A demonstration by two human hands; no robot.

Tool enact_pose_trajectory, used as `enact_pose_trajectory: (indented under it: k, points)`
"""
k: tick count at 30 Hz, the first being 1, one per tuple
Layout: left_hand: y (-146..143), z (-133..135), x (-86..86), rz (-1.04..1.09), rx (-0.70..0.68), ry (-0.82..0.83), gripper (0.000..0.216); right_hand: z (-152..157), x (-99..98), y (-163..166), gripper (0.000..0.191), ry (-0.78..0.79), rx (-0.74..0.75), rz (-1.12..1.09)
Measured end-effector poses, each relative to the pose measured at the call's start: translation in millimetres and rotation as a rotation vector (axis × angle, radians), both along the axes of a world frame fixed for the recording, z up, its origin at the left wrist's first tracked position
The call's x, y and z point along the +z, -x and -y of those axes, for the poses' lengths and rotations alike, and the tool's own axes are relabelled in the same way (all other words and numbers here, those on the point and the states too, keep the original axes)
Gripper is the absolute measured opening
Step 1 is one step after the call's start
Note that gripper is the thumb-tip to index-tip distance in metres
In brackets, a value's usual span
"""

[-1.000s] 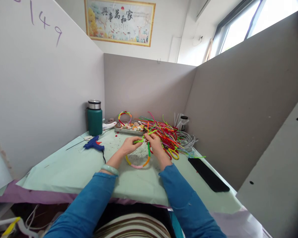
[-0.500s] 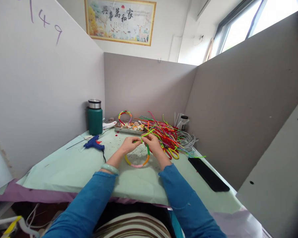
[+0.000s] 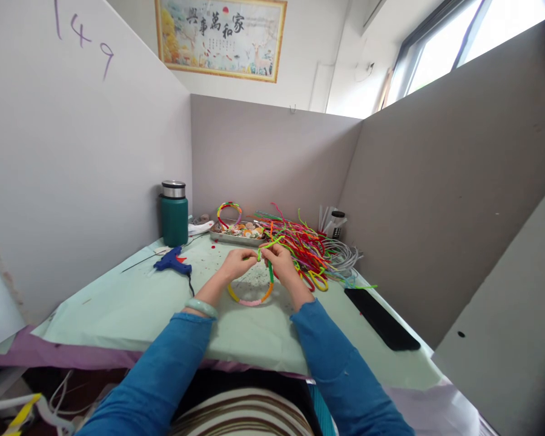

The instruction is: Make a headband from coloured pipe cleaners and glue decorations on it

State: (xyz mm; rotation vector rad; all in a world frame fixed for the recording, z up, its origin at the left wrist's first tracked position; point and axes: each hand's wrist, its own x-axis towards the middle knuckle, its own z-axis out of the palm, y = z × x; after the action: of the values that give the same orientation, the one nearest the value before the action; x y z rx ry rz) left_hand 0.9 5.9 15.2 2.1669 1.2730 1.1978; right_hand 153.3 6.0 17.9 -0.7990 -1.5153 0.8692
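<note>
Here the left hand (image 3: pixel 240 264) and right hand (image 3: pixel 280 260) nearly meet, fingers pinched closed on a lime-green strand (image 3: pixel 273 243) at the colourful ring's (image 3: pixel 251 302) far side! Pale surface (image 3: pixel 254 342) stretches from ring to near edge; the blue glue gun (image 3: pixel 173 260) lies left, the black slab (image 3: pixel 381 320) hugs the right edge.

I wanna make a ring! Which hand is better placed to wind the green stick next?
Probably the right hand: the loose end of the green stick pokes out beside it, while the left hand seems to pinch the ring.
</note>
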Motion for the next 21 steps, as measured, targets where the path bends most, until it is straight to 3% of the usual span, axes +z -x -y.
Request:
enact_pose_trajectory:
  k: [12, 17, 21]
  points:
    - [0, 7, 5.3, 0.049, -0.146, 0.04, 0.023, -5, -3.4, -4, 0.023, 0.059, -0.093, -0.075]
    - [-1, 11, 5.7, 0.039, -0.173, 0.011, 0.026, -8, -8.1, -2, 0.022, 0.217, -0.028, 0.001]
    - [-1, 11, 5.1, 0.012, -0.103, -0.033, 0.033, -6, -8.6, -3, 0.02, 0.371, 0.063, 0.057]
